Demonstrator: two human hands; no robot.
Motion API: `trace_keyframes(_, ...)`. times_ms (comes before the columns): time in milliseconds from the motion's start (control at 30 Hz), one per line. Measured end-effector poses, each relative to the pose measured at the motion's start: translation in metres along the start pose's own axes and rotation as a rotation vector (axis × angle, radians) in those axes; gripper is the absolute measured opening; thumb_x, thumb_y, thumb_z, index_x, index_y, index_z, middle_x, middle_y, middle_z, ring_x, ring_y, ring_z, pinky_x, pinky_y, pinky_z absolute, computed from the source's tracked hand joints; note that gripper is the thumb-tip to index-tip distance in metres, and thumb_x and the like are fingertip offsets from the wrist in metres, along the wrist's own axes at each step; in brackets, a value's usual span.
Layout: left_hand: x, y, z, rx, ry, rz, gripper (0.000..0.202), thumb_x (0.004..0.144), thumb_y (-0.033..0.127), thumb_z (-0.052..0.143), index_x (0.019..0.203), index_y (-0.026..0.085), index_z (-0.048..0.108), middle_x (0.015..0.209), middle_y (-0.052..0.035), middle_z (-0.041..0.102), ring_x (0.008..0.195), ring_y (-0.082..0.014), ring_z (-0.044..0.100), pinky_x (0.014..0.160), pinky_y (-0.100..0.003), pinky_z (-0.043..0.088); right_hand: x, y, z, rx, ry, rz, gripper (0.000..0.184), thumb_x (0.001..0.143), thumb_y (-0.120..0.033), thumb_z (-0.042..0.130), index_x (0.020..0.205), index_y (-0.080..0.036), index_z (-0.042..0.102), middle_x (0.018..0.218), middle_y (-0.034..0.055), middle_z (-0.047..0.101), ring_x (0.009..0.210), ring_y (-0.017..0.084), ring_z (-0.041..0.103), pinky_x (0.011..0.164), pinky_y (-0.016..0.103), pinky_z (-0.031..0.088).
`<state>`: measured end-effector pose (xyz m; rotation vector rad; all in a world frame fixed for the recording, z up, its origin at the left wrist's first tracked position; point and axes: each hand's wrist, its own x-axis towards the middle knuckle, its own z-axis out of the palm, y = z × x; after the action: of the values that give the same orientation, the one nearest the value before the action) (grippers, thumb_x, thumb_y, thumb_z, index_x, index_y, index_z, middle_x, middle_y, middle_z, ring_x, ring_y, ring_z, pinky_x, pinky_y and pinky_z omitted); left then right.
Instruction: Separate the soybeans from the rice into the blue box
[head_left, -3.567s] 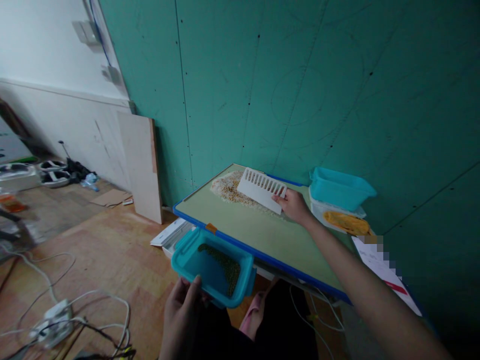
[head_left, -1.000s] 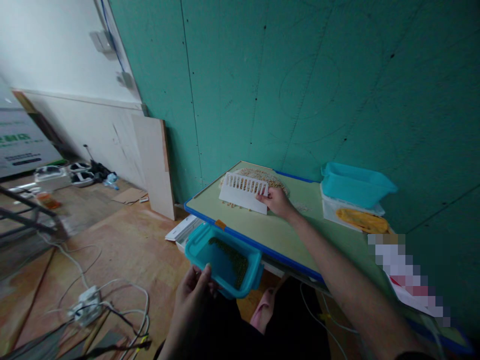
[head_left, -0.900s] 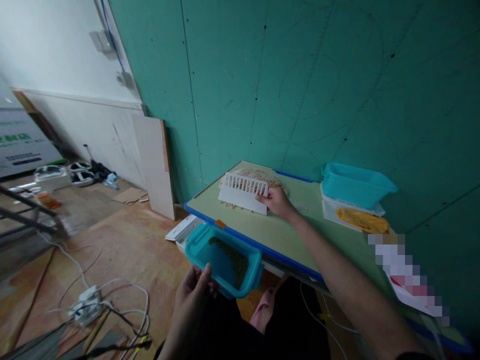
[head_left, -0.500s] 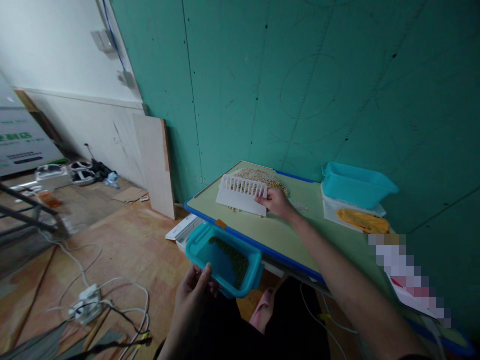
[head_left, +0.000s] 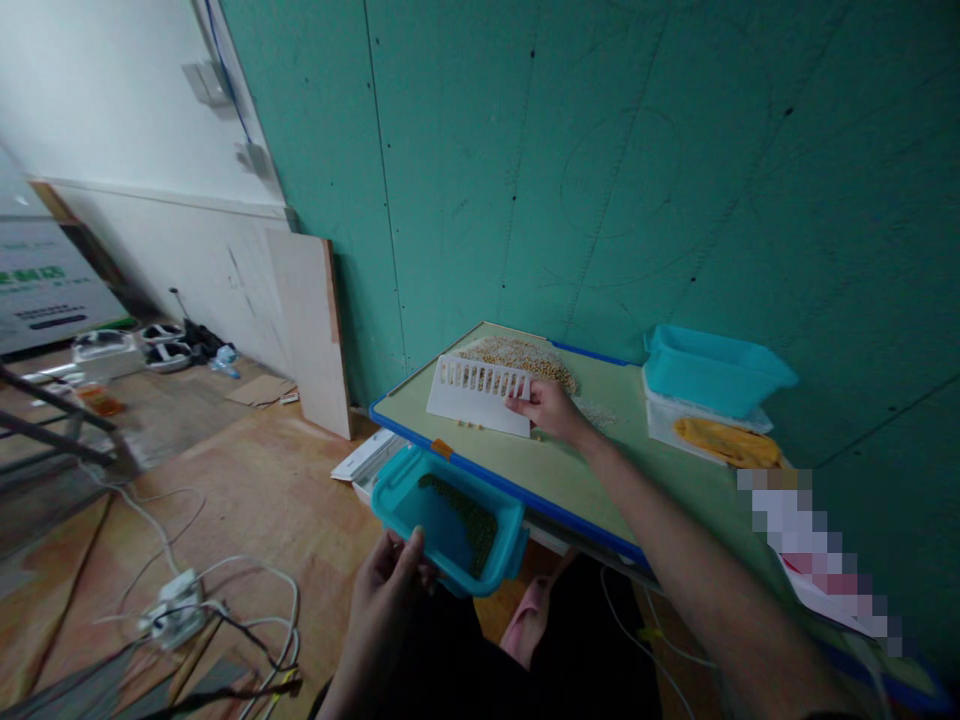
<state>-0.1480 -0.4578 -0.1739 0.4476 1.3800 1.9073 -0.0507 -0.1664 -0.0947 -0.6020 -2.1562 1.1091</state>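
My left hand point(head_left: 394, 580) is closed on the near rim of a blue plastic container point(head_left: 439, 515), holding it just below the table's front edge. Small dark green beans point(head_left: 461, 508) lie along one side of it. My right hand point(head_left: 551, 408) grips the right end of a white slotted scraper point(head_left: 480, 408), which stands tilted on the green tabletop point(head_left: 570, 470). Behind the scraper spreads a pile of pale grains and yellowish kernels point(head_left: 525, 360), partly seen through its slots. A few loose kernels point(head_left: 470, 426) lie on the near side of the scraper.
To the right, a second blue container point(head_left: 716, 370) rests on a white box, beside a yellow cloth point(head_left: 727, 443). The green wall point(head_left: 480, 180) rises behind the table. A power strip with cables point(head_left: 176, 608) lies on the floor at left. A board point(head_left: 309, 330) leans against the wall.
My right hand has shifted the scraper slightly left and a little toward me. The left hand and the container it holds have stayed in place.
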Motion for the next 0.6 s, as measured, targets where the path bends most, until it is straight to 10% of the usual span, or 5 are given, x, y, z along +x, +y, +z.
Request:
trace_keyframes(400, 0.003, -0.007, -0.004, -0.035, -0.040, -0.016, 0.031, 0.076, 0.045, 0.073, 0.072, 0.018, 0.059, 0.055, 0.0022, 0.060, 0.049, -0.0113, 0.053, 0.049, -0.022, 0.040, 0.000, -0.006, 0.000, 0.088, -0.067, -0.023, 0.027, 0.070, -0.037, 0.072, 0.085, -0.015, 0.072, 0.082, 0.0055, 0.073, 0.073, 0.018, 0.066, 0.065, 0.029, 0.052)
trace_keyframes(600, 0.004, -0.014, -0.007, -0.026, -0.047, -0.010, 0.031, 0.076, 0.045, 0.072, 0.072, 0.017, 0.058, 0.055, 0.0019, 0.059, 0.050, -0.0126, 0.053, 0.049, -0.023, 0.040, -0.026, -0.040, -0.041, -0.047, 0.126, 0.014, 0.035, 0.072, -0.043, 0.068, 0.089, -0.012, 0.072, 0.082, 0.0086, 0.074, 0.070, 0.021, 0.066, 0.058, 0.030, 0.051)
